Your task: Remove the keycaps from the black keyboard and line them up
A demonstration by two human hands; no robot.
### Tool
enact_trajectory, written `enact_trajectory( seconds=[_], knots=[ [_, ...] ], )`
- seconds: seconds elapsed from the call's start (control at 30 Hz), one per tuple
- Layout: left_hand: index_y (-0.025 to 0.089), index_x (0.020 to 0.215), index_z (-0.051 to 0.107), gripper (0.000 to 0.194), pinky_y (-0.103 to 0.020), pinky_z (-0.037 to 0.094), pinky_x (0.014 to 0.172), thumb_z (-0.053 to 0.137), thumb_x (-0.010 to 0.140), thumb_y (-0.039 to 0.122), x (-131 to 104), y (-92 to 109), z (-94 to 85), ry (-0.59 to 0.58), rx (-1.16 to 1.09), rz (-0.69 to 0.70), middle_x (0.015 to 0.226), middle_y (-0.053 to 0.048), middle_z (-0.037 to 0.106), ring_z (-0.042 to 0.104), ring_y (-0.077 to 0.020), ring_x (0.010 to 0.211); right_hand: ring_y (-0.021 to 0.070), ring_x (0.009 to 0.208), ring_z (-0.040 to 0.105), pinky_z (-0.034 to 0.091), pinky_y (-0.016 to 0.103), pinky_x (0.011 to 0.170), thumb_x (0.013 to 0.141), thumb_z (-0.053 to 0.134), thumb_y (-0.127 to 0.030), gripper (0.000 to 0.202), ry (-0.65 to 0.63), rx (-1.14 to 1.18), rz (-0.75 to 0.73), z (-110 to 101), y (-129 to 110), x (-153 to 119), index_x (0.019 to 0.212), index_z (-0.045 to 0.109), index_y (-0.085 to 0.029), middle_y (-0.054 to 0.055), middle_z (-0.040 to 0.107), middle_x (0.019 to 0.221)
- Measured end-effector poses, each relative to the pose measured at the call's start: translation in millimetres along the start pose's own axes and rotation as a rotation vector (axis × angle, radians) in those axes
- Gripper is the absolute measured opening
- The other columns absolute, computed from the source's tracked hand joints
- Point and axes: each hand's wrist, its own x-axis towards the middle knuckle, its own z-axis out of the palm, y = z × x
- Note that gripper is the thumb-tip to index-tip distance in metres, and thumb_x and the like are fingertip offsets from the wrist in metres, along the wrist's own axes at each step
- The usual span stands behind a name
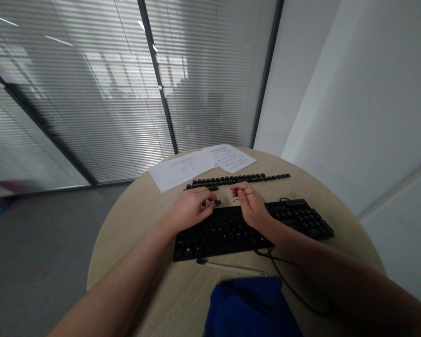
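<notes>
A black computer keyboard (228, 234) lies on the round table under my hands, with bare gaps along its far rows. My left hand (191, 208) is over its far left edge, thumb and fingers pinched on a small black keycap (218, 202). My right hand (252, 206) is curled closed above the far middle of the keyboard; what its fingers hold, if anything, is too small to make out. Small thin bits (235, 199) lie by its fingertips. Beyond both hands, several loose black keycaps (231, 179) stand in rows on the table.
Printed paper sheets (182, 169) lie at the table's far side. On the near side are a brush (231, 268) with a pale handle, a blue cloth (249, 306) and the black cable (284, 278). A glass partition with blinds (210, 79) stands behind the wooden table (126, 248).
</notes>
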Motion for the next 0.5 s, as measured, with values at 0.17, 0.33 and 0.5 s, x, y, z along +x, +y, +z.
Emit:
enact_trajectory(
  seconds=[0.17, 0.33, 0.5],
  knots=[
    [0.02, 0.095, 0.066, 0.012, -0.028, 0.048, 0.066, 0.057, 0.089, 0.022, -0.7, 3.7, 0.9, 0.022, 0.032, 0.009, 0.083, -0.002, 0.067, 0.062, -0.0142, 0.069, 0.0213, 0.089, 0.061, 0.049, 0.036, 0.082, 0.098, 0.038, -0.017, 0.024, -0.091, -0.088, -0.128, -0.6, -3.0, -3.2, 0.105, 0.06, -0.022, 0.008, 0.065, 0.094],
    [0.019, 0.096, 0.066, 0.012, -0.028, 0.048, 0.065, 0.057, 0.09, 0.024, -1.1, 8.3, -1.3, 0.03, 0.063, 0.048, 0.083, -0.002, 0.069, 0.063, -0.0153, 0.072, 0.0206, 0.082, 0.061, 0.048, 0.034, 0.076, 0.095, 0.049, -0.022, 0.016, -0.169, -0.127, -0.118, 0.1, -6.4, -3.6, 0.104, 0.062, -0.021, 0.007, 0.066, 0.091],
    [0.02, 0.097, 0.067, 0.012, -0.028, 0.049, 0.068, 0.057, 0.091, 0.024, -0.9, 10.1, -3.3, 0.034, 0.073, 0.083, 0.086, -0.003, 0.071, 0.065, -0.0152, 0.074, 0.0202, 0.078, 0.062, 0.048, 0.033, 0.072, 0.093, 0.057, -0.032, 0.014, -0.185, -0.149, -0.088, 1.8, -8.2, -1.6, 0.097, 0.066, -0.022, 0.006, 0.068, 0.085]
  ],
)
